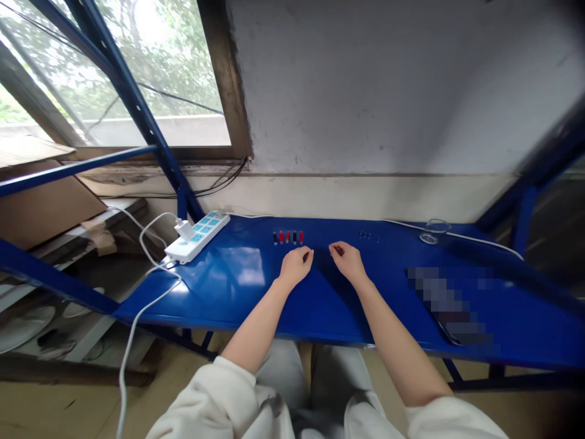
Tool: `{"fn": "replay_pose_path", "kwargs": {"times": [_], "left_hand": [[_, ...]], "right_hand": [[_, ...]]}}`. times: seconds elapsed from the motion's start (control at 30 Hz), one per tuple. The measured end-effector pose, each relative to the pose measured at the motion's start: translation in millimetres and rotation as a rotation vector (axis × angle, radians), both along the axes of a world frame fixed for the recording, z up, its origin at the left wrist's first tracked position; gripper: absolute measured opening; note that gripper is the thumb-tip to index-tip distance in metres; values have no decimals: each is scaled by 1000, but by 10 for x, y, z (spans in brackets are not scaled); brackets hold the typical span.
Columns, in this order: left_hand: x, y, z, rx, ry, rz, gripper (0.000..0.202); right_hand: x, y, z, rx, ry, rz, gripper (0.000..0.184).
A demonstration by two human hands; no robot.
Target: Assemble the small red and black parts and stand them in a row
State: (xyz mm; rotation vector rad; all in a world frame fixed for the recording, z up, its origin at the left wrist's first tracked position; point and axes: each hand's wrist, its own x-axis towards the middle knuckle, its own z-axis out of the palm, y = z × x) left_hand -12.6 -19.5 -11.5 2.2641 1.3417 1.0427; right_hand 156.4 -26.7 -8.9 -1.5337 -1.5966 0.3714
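Observation:
My left hand (296,266) hovers over the middle of the blue table (228,302), thumb and fingertips closed in a pinch. Facing it across a small gap, my right hand (348,261) is pinched the same way. Anything between the fingertips of either hand is too small or hidden to make out. Just beyond my left hand is a short row of small red and black cylindrical pieces (281,237), side by side. Some tiny, dark or metallic bits (364,235) are scattered past my right hand; their kind is unclear.
A white power strip (197,239) with a plug and white cable sits at the left. Clear round dishes or rings (428,238) stand at the back right. A dark flat object (450,329), partly blurred, lies right. Blue frame posts (150,131) and the wall (365,91) bound the table.

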Motion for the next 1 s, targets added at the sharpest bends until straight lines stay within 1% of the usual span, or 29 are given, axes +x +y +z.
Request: {"fn": "replay_pose_path", "kwargs": {"times": [0.1, 0.2, 0.47, 0.73, 1.0], "left_hand": [[0, 3, -9, 9, -1, 15, 28], [6, 5, -14, 8, -4, 21, 28], [0, -10, 2, 18, -21, 28, 27], [3, -9, 11, 7, -180, 20, 26], [0, 19, 13, -16, -249, 53, 27]], "right_hand": [[-20, 14, -84, 63, -63, 17, 24], [-26, 42, -112, 85, -103, 7, 24], [-25, 17, -84, 85, -124, 2, 25], [-45, -6, -46, 52, -157, 1, 27], [-36, -2, -63, 58, -151, 19, 26]]}}
